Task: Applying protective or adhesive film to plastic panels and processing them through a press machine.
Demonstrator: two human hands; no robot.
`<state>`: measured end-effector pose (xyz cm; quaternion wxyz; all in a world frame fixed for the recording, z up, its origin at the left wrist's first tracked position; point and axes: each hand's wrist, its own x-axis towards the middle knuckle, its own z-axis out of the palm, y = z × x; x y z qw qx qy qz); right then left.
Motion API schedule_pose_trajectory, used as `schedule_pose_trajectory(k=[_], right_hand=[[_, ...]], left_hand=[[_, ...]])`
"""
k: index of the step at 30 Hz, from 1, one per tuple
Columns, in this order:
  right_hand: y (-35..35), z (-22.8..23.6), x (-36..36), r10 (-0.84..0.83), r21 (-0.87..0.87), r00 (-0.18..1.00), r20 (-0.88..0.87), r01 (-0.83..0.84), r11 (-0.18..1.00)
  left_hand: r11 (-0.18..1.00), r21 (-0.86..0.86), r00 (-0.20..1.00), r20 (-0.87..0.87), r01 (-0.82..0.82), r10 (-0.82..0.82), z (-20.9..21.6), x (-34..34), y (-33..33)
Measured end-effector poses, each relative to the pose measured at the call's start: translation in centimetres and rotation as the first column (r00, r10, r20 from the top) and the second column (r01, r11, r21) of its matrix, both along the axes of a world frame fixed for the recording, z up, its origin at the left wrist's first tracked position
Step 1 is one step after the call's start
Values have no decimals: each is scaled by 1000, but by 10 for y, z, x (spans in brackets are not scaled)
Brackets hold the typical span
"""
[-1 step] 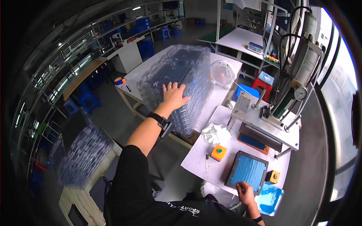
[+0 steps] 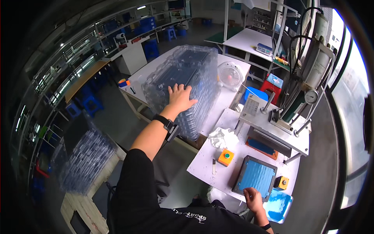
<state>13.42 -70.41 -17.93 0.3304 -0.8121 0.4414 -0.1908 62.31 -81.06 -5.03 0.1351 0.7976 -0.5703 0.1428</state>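
My left hand (image 2: pixel 180 97) rests with spread fingers on the near top of a tall stack of clear plastic blister trays (image 2: pixel 194 103), which show dark flat panels inside. Close to my body, my right hand (image 2: pixel 254 199) is closed, its fingers curled together at the near edge of a black-framed panel (image 2: pixel 238 183). What those fingers hold, if anything, is hidden. A glossy blue film (image 2: pixel 255 173) covers the face of that panel. Beside the right wrist lies a loose blue sheet (image 2: pixel 280 206), partly past the table's edge.
Right of centre stands a press (image 2: pixel 272 124) with a cylinder and gauge. Two yellow button boxes (image 2: pixel 226 157) (image 2: pixel 282 183), a crumpled white cloth (image 2: pixel 223 138) and a small blade-like tool (image 2: pixel 214 167) lie on its table. A fan (image 2: pixel 230 75) is behind; another tray stack (image 2: pixel 87 162) stands left.
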Motion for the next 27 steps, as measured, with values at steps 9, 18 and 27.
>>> schedule_pose_trajectory(k=[9,18,27], right_hand=[[-6,-10,-3,116,-46,988,100,-112,993],[-24,-18,-24,257,-100,966,-16,-258,961],[-34,11,37,562,-158,826,-42,-561,813]], left_hand=[[860,-506,998,30,64,-56,5,-30,80],[491,417,360,-356,-764,862,-211,-31,412],[549,421,571,-85,-722,816,-226,-45,421]])
